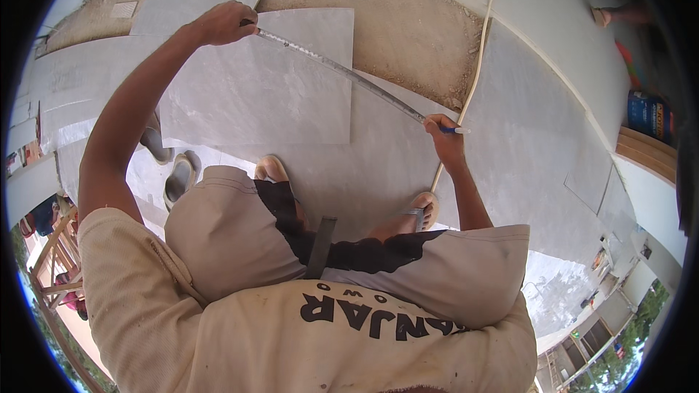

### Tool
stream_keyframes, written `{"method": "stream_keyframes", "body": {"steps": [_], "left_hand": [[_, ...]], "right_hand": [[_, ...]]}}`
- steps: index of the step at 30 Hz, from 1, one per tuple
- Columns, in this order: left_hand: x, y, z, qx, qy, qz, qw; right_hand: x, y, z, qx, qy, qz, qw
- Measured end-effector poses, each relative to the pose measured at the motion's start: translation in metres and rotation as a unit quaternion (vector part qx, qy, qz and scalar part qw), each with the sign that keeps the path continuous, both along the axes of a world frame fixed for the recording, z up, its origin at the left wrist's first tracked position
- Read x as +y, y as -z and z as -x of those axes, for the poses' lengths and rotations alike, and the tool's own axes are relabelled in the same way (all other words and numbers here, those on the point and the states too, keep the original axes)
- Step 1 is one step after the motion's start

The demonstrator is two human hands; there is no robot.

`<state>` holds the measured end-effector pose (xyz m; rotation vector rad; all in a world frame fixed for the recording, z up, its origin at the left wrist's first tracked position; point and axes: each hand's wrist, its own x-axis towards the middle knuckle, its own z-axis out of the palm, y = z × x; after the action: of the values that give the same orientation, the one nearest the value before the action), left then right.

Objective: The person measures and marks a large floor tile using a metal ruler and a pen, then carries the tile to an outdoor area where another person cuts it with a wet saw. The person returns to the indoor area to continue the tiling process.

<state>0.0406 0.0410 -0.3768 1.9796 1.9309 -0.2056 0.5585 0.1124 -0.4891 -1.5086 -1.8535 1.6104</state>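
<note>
A long, thin silver measuring tape (338,69), worn and speckled along its length, stretches slantwise between my two hands above the grey floor tiles. At its far left end my left hand (227,23) is closed, with a small dark piece showing at the fingers. My right hand (445,142) grips the nearer right end of the tape. From that same hand a blue pen (453,130) with a pale tip sticks out to the right. Under the tape lies a large loose grey tile (262,80), overlapping the tiles beneath it.
Bare sandy ground (378,7) shows beyond the tiles. A pale cord (480,51) runs along the right, passing near my right hand. Slip-on shoes (179,178) lie to the left of my sandalled feet. A blue bag (650,116) rests by wooden boards (646,153) at the far right.
</note>
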Motion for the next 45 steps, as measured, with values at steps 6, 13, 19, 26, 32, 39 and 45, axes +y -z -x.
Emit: {"method": "stream_keyframes", "body": {"steps": [6, 13, 19, 26, 32, 39, 45], "left_hand": [[0.066, -0.021, 0.006, 0.030, 0.066, 0.020, 0.997], [0.139, 0.076, 0.066, 0.026, 0.239, 0.111, 0.964], [0.148, 0.076, -0.008, -0.017, 0.364, -0.060, 0.929], [0.155, 0.123, -0.071, 0.025, 0.358, -0.040, 0.932], [0.173, 0.141, -0.082, 0.020, 0.320, -0.059, 0.946], [0.190, 0.146, -0.063, 0.018, 0.270, -0.091, 0.959], [0.214, 0.158, -0.065, 0.012, 0.236, -0.125, 0.964]], "right_hand": [[-0.034, -0.004, -0.025, -0.053, -0.013, -0.027, 0.998], [-0.076, -0.014, -0.007, -0.066, -0.014, 0.042, 0.997], [-0.096, -0.028, 0.004, -0.087, -0.006, 0.045, 0.995], [-0.097, -0.050, 0.020, -0.096, 0.014, 0.014, 0.995], [-0.099, -0.103, 0.046, -0.124, -0.026, 0.040, 0.991], [-0.080, -0.125, 0.118, -0.016, -0.073, 0.044, 0.996], [-0.041, -0.064, 0.141, 0.065, -0.001, 0.099, 0.993]]}}
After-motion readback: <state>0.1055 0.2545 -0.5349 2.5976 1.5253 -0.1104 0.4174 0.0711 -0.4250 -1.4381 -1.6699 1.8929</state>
